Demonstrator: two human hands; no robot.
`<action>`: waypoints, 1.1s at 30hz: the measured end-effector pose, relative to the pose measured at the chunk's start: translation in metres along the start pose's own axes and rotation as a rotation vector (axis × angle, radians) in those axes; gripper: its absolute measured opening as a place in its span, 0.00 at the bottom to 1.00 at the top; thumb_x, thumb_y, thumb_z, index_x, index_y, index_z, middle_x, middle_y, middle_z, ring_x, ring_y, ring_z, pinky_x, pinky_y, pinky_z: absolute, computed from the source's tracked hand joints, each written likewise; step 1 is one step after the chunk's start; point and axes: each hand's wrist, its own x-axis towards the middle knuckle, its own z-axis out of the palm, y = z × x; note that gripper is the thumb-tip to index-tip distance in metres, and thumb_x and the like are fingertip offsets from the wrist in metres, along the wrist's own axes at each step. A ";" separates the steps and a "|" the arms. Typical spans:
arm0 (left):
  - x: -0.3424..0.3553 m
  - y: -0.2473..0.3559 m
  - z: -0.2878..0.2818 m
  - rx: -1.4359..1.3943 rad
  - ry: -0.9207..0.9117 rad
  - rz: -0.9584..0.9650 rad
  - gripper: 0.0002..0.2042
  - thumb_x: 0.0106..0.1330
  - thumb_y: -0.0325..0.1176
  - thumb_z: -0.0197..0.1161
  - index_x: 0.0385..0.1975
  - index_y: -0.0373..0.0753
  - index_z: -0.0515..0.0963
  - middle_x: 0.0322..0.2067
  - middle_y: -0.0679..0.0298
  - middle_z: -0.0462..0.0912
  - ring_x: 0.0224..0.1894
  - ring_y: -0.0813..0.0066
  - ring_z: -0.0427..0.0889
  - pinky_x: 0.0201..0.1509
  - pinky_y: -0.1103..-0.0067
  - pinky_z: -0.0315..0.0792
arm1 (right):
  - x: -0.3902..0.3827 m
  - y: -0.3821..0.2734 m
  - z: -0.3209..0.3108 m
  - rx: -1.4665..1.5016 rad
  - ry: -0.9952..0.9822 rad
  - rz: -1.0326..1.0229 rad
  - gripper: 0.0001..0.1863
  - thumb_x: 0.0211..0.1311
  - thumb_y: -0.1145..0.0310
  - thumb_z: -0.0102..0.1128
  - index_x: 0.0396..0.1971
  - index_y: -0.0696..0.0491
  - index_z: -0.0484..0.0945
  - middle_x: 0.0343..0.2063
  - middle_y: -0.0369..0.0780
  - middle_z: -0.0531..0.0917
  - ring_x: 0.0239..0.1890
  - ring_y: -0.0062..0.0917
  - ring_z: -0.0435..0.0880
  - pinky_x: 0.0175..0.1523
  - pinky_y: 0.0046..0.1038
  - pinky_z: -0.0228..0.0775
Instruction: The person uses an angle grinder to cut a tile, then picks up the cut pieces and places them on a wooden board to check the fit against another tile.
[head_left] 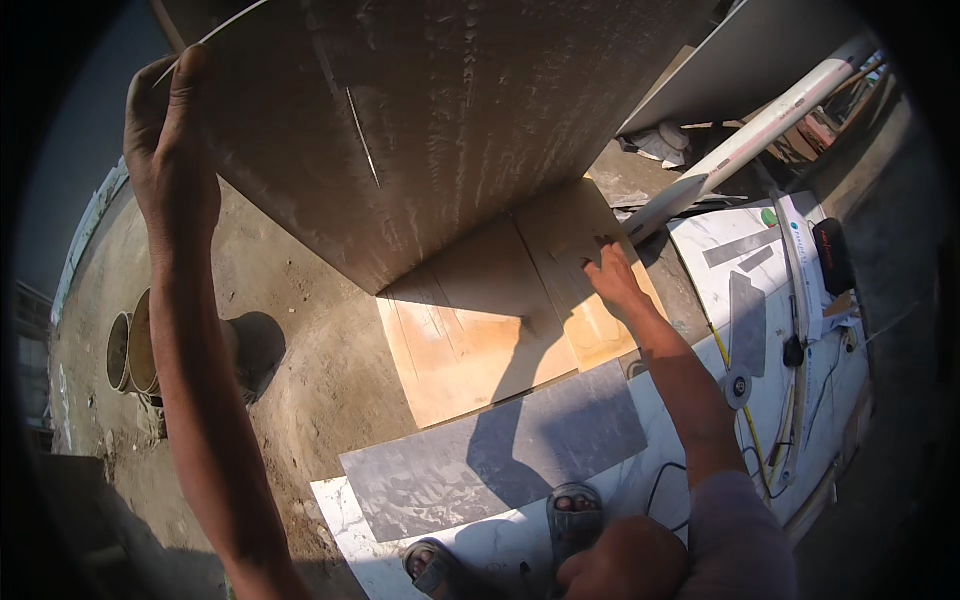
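Observation:
My left hand (172,130) grips the upper left corner of a large panel (430,110), holding it raised, with its streaked, shaded face toward me. The panel's lower edge meets a light tan board (460,370) on the ground. My right hand (615,270) reaches onto the right part of that board, fingers apart, with nothing visible in them. Below the board, by my sandalled feet, lies a grey rectangular tile (410,485) on white marble-patterned slabs (700,420).
Buckets (125,350) stand on the dusty ground (270,260) at left. At right are a long white pipe (760,130), a cutting disc (738,388), grey strips (745,245), a long rail tool, cables and a black case (832,255). Another panel (680,80) leans at upper right.

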 end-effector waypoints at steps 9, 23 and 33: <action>0.008 -0.012 0.002 0.049 0.028 -0.032 0.12 0.71 0.38 0.55 0.41 0.35 0.74 0.31 0.67 0.76 0.32 0.85 0.74 0.35 0.88 0.70 | 0.016 -0.040 -0.091 0.947 0.108 0.196 0.39 0.63 0.43 0.52 0.66 0.54 0.56 0.60 0.47 0.67 0.64 0.35 0.64 0.60 0.39 0.61; -0.078 0.068 0.014 -0.048 -0.052 0.069 0.13 0.63 0.37 0.65 0.36 0.37 0.69 0.26 0.62 0.81 0.28 0.78 0.80 0.33 0.83 0.72 | -0.047 -0.282 -0.255 1.482 0.038 -0.077 0.31 0.58 0.43 0.61 0.52 0.51 0.68 0.52 0.44 0.70 0.56 0.38 0.69 0.54 0.60 0.60; -0.184 0.123 0.001 -0.035 -0.431 0.165 0.13 0.57 0.36 0.67 0.36 0.38 0.72 0.42 0.59 0.80 0.37 0.58 0.81 0.36 0.71 0.74 | -0.167 -0.292 -0.226 1.628 0.142 0.078 0.19 0.60 0.65 0.57 0.48 0.59 0.68 0.44 0.45 0.73 0.48 0.35 0.77 0.55 0.41 0.71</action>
